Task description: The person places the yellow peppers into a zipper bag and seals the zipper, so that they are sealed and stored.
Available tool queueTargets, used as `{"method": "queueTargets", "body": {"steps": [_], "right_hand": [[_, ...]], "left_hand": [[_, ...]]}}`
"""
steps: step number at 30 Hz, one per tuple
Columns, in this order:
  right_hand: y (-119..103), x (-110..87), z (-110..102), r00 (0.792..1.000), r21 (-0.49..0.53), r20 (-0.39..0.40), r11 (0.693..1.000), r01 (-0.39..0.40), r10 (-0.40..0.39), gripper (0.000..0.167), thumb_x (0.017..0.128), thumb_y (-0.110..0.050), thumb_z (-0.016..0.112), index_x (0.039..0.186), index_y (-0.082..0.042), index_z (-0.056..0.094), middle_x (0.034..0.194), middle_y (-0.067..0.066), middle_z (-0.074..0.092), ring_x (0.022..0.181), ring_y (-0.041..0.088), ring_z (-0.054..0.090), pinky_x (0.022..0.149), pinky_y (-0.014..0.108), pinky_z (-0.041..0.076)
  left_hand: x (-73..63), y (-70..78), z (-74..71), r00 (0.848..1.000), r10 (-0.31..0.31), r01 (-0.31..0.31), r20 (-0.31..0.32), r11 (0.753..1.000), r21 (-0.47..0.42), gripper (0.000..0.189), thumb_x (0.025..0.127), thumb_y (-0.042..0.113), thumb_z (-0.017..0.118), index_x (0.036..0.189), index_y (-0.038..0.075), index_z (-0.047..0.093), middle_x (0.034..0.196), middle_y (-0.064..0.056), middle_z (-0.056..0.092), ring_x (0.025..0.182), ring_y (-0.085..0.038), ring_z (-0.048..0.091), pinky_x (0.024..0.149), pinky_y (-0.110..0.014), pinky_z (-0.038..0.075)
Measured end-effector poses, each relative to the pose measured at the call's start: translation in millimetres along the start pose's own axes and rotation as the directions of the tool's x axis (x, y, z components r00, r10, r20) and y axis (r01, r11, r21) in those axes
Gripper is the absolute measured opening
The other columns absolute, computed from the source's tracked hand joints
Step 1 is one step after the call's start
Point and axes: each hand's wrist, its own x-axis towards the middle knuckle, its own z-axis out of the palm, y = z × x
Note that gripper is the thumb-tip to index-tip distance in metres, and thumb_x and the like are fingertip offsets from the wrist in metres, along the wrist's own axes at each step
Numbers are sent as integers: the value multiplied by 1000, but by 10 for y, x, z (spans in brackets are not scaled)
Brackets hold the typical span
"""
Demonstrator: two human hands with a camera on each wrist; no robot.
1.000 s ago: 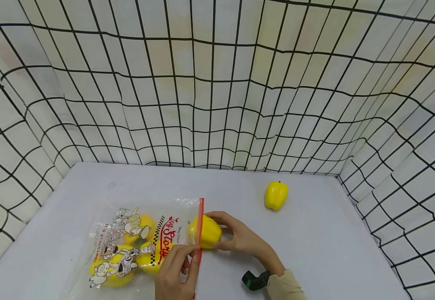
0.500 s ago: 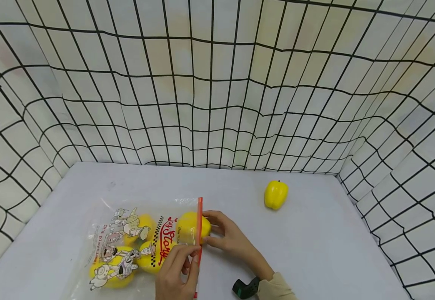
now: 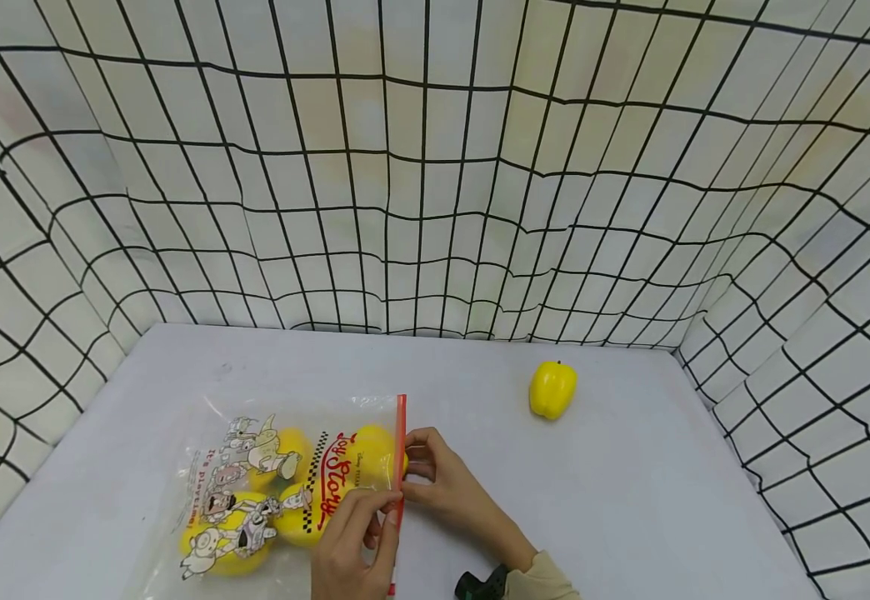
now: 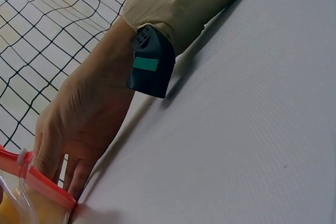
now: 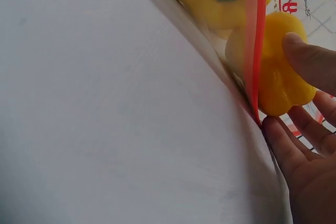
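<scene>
A clear zip bag (image 3: 330, 417) with a red top strip and printed cartoon figures lies on the left of the table. Several yellow bell peppers (image 3: 234, 554) show through its plastic. My left hand (image 3: 356, 542) pinches the lower part of the red edge. At the bag's mouth, my right hand (image 3: 453, 492) holds another yellow bell pepper (image 5: 283, 66), most of which is inside the bag. In the right wrist view the thumb (image 5: 310, 59) lies on this pepper and the fingers reach under its end. The left wrist view shows the right hand's fingertips behind the red edge.
One more yellow bell pepper (image 3: 552, 390) stands alone at the back right of the white table (image 3: 630, 500). Black netting (image 3: 423, 208) over white walls closes in the back and sides. A black wrist device (image 4: 152, 64) sits on the right wrist.
My right hand has moved left, pushing the pepper from outside the red edge into the bag. The left hand keeps its pinch in the same place.
</scene>
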Motion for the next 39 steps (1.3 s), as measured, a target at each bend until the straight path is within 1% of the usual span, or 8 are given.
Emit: {"method": "queueTargets", "body": {"steps": [5,11,18,20,24,29,33,39], "right_hand": [[4,-6,6,1000,4,7,1000,-4,4,55,93,3,70,139,-11,46,142,19,56,127,32,65,102,27,56],[-2,-7,8,999,1,36,1000,-6,6,55,94,0,71,141,-14,47,143,18,57,128,32,64,103,26,55],[-5,-15,21,997,24,66,999,-30,28,49,95,0,70,139,-14,54,139,19,61,122,28,69,97,26,59],[-10,-16,21,997,30,76,999,-31,28,47,95,0,70,138,-13,55,137,19,63,121,26,70,96,25,59],[-13,-18,20,995,19,96,1000,-1,-1,48,95,1,71,139,-12,57,136,18,63,119,17,70,98,24,57],[-9,-24,27,993,20,111,999,31,-33,48,96,-2,72,141,-9,58,138,17,63,117,8,68,102,23,55],[-18,-28,37,993,16,116,999,34,-36,45,96,-1,71,140,-7,60,139,17,63,119,9,68,102,23,55],[-52,-39,37,989,6,146,1000,17,-18,40,98,-5,69,137,-8,64,142,14,64,126,15,67,105,22,53]], "left_hand": [[-2,3,10,1000,5,-5,-15,1000,12,44,72,-14,84,103,15,74,92,12,61,69,4,45,59,-7,39],[-9,-7,12,1000,-1,2,-11,1000,21,46,71,-14,85,104,16,73,92,14,59,69,5,44,60,-6,39],[-7,-13,6,1000,7,-7,-12,1000,22,48,69,-16,84,104,15,73,92,14,58,69,3,45,60,-6,39],[-9,-11,6,1000,9,-9,-10,1000,29,48,69,-16,85,103,15,73,92,13,58,69,3,45,60,-6,40],[-14,-2,6,1000,0,0,-6,999,46,49,68,-15,86,104,15,73,92,14,58,70,4,45,61,-6,40],[-15,-24,18,999,28,-27,-24,999,35,48,69,-14,85,105,16,74,93,12,60,69,3,45,59,-6,40],[-12,-30,21,999,36,-35,-32,999,38,46,70,-13,85,104,16,74,92,12,60,69,3,45,59,-7,40],[-6,16,7,1000,-16,17,-20,996,84,42,73,-11,86,103,16,74,91,13,59,69,4,46,61,-6,40]]}}
